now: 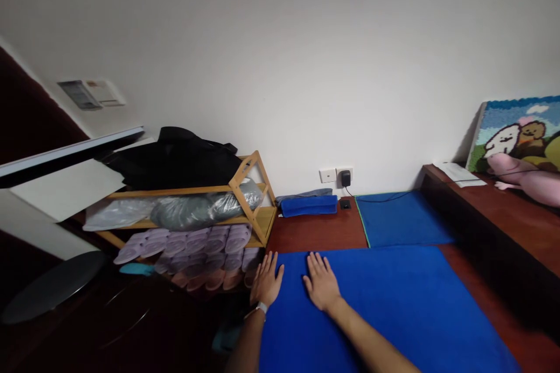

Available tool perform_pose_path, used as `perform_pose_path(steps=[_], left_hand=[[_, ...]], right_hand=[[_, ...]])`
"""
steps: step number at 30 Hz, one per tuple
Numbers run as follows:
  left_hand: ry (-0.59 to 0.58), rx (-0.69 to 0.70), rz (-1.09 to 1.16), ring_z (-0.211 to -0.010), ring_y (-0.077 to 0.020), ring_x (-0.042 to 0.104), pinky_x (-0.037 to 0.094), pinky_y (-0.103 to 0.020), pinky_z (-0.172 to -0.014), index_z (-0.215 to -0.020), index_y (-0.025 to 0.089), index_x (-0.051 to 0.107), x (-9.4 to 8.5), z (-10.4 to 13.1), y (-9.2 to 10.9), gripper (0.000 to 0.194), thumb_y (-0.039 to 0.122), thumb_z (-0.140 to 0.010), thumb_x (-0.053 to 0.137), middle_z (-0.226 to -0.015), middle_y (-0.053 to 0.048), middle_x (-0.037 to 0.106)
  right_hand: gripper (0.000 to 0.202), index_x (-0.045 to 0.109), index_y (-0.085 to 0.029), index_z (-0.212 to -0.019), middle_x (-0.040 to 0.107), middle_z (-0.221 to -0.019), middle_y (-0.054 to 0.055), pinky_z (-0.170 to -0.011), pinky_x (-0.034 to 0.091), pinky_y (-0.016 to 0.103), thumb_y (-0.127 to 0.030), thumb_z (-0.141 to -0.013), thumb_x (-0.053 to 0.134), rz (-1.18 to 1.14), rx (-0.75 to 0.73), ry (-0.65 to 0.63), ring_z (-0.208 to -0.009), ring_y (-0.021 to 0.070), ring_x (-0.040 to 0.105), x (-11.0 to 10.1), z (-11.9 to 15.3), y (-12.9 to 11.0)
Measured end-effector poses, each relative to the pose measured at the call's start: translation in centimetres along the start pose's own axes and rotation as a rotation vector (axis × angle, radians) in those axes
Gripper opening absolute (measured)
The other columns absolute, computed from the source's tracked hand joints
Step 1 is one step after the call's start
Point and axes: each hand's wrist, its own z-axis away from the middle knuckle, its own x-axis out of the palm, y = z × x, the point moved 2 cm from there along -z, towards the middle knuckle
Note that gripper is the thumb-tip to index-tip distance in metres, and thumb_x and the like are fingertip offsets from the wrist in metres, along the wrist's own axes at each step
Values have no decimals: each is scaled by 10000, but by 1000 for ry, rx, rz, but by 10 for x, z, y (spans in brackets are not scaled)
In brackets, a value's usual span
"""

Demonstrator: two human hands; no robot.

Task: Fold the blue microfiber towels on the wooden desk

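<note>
A large blue cloth (394,297) lies spread flat on the reddish-brown wooden surface (315,236). My left hand (266,282) rests at the cloth's far left corner, fingers stretched forward, with a pale band on the wrist. To its right, my right hand (321,282) lies flat on the cloth near the far edge, thumb and fingers apart. Neither hand holds anything. Beyond the large cloth lies a smaller blue cloth (402,218) with a green edge. A folded blue cloth (308,205) sits against the wall.
Left stands a wooden rack (258,198) with lilac slippers (219,239), plastic-wrapped items and a black bag (179,157). A black plug (345,178) with a cable is in the wall socket. A raised ledge (516,204) at right holds a pink toy (529,178), papers and a picture.
</note>
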Motion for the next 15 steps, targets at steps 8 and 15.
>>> perform_pose_path(steps=[8, 15], left_hand=[[7, 9, -11, -1572, -273, 312, 302, -470, -1265, -1604, 165, 397, 0, -1, 0, 629, 482, -1067, 307, -1687, -119, 375], [21, 29, -8, -1564, -281, 330, 303, -498, -1264, -1598, 155, 402, 2, -3, -2, 630, 475, -1063, 313, -1683, -129, 374]], right_hand=[[731, 221, -83, -1648, 180, -1718, 118, -1312, 71, 495, -514, -1060, 171, 50, 144, -4, -1609, 255, 117, 0, 15, 51], [759, 319, -121, -1636, 317, -1689, 111, -1289, 180, 522, -544, -1015, 215, 288, 517, 158, -1583, 289, 236, -77, 142, 292]])
